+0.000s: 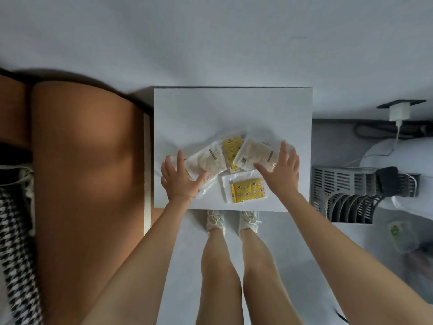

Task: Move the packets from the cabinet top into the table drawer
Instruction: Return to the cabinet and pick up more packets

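Observation:
Several clear plastic packets lie in a loose pile on the white cabinet top. Two hold beige cloth: one on the left and one on the right. Two hold yellow patterned cloth: one at the back, partly covered, and one at the front, lying alone. My left hand rests with spread fingers on the left beige packet's near edge. My right hand lies with spread fingers over the right beige packet. Neither hand has a packet lifted. No drawer is in view.
A brown wooden table top lies directly left of the cabinet, with a houndstooth fabric at its left edge. A grey slatted basket and a plugged-in white charger are on the right. My feet stand at the cabinet's front.

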Motion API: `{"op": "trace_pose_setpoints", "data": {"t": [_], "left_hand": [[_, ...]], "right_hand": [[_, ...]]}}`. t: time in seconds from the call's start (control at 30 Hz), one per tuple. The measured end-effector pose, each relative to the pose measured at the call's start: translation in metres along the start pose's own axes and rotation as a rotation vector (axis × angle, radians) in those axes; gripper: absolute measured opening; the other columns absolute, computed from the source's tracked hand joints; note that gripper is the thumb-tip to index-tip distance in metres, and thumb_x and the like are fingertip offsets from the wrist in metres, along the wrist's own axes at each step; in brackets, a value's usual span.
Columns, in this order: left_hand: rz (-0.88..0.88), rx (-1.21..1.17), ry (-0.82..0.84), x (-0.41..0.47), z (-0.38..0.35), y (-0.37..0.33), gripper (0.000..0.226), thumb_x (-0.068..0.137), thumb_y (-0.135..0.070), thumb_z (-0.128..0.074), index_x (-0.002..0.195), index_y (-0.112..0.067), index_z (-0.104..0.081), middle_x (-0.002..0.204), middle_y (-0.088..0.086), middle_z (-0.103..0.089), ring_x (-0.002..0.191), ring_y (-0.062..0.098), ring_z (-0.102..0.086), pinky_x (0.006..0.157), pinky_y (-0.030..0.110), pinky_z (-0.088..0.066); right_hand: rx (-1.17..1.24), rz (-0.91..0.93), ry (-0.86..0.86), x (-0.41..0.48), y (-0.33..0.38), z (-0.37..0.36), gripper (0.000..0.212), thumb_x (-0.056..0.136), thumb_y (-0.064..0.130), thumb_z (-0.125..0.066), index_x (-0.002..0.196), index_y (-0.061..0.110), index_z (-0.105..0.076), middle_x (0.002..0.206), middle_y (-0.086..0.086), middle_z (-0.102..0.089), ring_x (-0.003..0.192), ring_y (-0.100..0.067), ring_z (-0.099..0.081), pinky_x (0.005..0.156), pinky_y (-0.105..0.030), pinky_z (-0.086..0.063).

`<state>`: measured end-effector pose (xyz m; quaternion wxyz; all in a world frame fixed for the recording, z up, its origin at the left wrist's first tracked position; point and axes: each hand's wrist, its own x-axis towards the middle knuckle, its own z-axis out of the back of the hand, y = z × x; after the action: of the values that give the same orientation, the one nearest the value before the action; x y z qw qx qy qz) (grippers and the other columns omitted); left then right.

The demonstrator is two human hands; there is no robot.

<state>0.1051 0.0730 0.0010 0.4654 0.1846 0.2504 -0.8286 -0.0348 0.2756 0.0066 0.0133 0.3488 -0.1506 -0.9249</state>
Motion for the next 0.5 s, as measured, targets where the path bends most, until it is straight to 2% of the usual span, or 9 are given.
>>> {"op": "trace_pose_setpoints", "data": {"t": [0.07, 0.13, 0.27, 0.33, 0.4, 0.43, 0.5], "left_hand": [[-0.004, -0.02, -0.074, 0.001, -0.006, -0.001, 0.096, 0.07, -0.056, -0.072, 0.145, -0.014, -0.028, 0.143, 0.021, -0.029, 0.133, 0.037, -0.026, 0.104, 0.054, -0.033], [0.035, -0.085, -0.099, 0.0, -0.007, -0.006, 0.099, 0.068, -0.052, -0.076, 0.143, -0.008, -0.029, 0.135, 0.021, -0.035, 0.126, 0.036, -0.032, 0.1, 0.051, -0.036], [0.072, -0.224, -0.146, -0.001, 0.0, -0.011, 0.088, 0.068, -0.04, -0.08, 0.135, -0.004, -0.037, 0.126, 0.02, -0.044, 0.119, 0.034, -0.04, 0.093, 0.048, -0.041], [0.06, -0.36, -0.147, 0.0, 0.005, -0.01, 0.068, 0.07, -0.03, -0.08, 0.121, -0.004, -0.046, 0.119, 0.017, -0.05, 0.109, 0.027, -0.046, 0.086, 0.036, -0.046], [0.049, -0.422, -0.116, 0.002, 0.01, -0.01, 0.05, 0.074, -0.024, -0.077, 0.11, -0.004, -0.05, 0.114, 0.014, -0.054, 0.094, 0.014, -0.044, 0.071, 0.016, -0.04], [0.037, -0.431, -0.106, 0.004, 0.012, -0.009, 0.045, 0.076, -0.022, -0.075, 0.108, -0.004, -0.05, 0.113, 0.013, -0.055, 0.091, 0.01, -0.042, 0.067, 0.013, -0.038], [0.001, -0.458, -0.101, 0.005, 0.014, -0.007, 0.039, 0.077, -0.019, -0.073, 0.106, -0.005, -0.051, 0.112, 0.012, -0.057, 0.092, 0.014, -0.047, 0.07, 0.023, -0.045]], "right_hand": [[0.008, 0.016, -0.059, -0.004, 0.003, -0.008, 0.092, 0.089, 0.049, -0.059, 0.153, 0.021, 0.001, 0.161, -0.011, -0.001, 0.148, -0.03, -0.002, 0.118, -0.049, -0.012], [0.03, 0.029, -0.125, -0.007, 0.003, -0.012, 0.086, 0.09, 0.041, -0.06, 0.153, 0.018, -0.007, 0.159, -0.01, -0.015, 0.146, -0.028, -0.012, 0.118, -0.046, -0.015], [0.1, -0.015, -0.141, -0.005, 0.005, -0.01, 0.083, 0.087, 0.04, -0.065, 0.151, 0.015, -0.018, 0.142, -0.012, -0.036, 0.133, -0.03, -0.031, 0.112, -0.045, -0.024], [0.138, -0.055, -0.103, -0.001, 0.008, -0.008, 0.081, 0.085, 0.036, -0.069, 0.148, 0.014, -0.025, 0.138, -0.012, -0.039, 0.13, -0.031, -0.034, 0.109, -0.046, -0.027], [0.146, -0.077, -0.085, 0.003, 0.01, -0.006, 0.077, 0.082, 0.035, -0.073, 0.144, 0.015, -0.032, 0.137, -0.012, -0.036, 0.129, -0.031, -0.034, 0.107, -0.046, -0.028], [0.151, -0.08, -0.083, 0.004, 0.011, -0.005, 0.077, 0.08, 0.035, -0.074, 0.142, 0.015, -0.034, 0.137, -0.01, -0.033, 0.129, -0.03, -0.033, 0.107, -0.045, -0.028], [0.168, -0.077, -0.087, 0.006, 0.014, -0.003, 0.077, 0.077, 0.038, -0.076, 0.14, 0.015, -0.036, 0.141, -0.007, -0.029, 0.131, -0.028, -0.029, 0.107, -0.045, -0.027]]}}
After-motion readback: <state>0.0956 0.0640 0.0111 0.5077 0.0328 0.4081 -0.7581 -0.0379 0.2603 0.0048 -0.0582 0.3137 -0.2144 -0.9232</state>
